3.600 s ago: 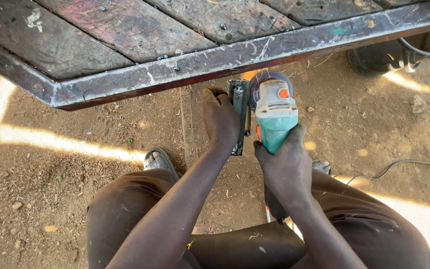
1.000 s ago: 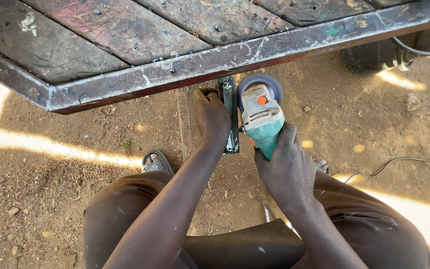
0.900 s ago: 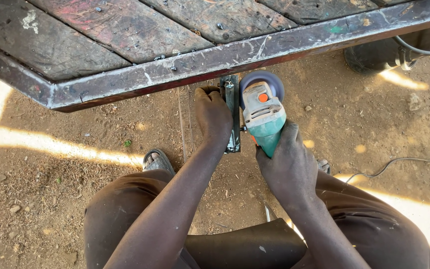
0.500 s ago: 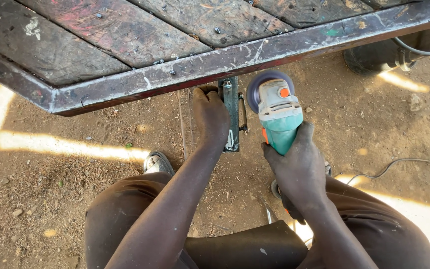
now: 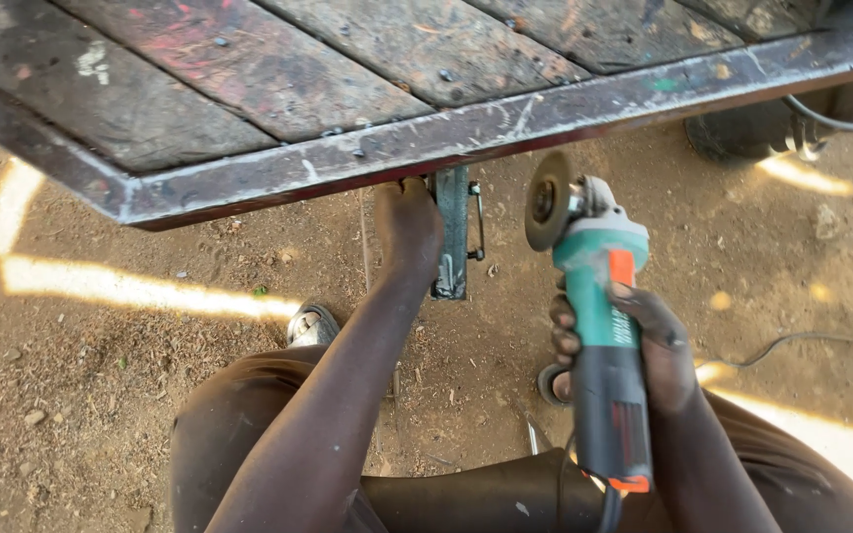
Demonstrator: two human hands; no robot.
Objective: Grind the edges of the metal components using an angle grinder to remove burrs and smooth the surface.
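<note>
The grinder (image 5: 599, 326) sits in the right hand (image 5: 634, 345), whose fingers (image 5: 565, 341) wrap tight round its teal and black body. Its disc (image 5: 548, 200) points up past the fingertips, edge-on, in open air just below the frame (image 5: 466, 133) and apart from it. An orange switch shows on top of the body, just ahead of the thumb. The cord (image 5: 609, 508) leaves the grinder's rear behind the wrist.

To the left of those fingers, across a gap, the left hand (image 5: 409, 227) reaches up under the frame, beside a dark metal bracket (image 5: 451, 237) that hangs down from the rail. The left fingers curl out of sight under the rail edge, so I cannot tell whether they grip anything. The bracket stands between the left hand and the disc, touching neither the disc nor, as far as shows, the right hand.

Above the frame lie worn planks (image 5: 249, 69) with old paint stains. Below both hands are the knees in dark trousers (image 5: 249, 434), a sandalled foot (image 5: 310, 324) near the left forearm, and bare dirt (image 5: 81, 395) with sun patches. A tyre (image 5: 752, 138) stands well off beyond the disc, and a cable (image 5: 792, 341) trails over the ground right of the right hand.
</note>
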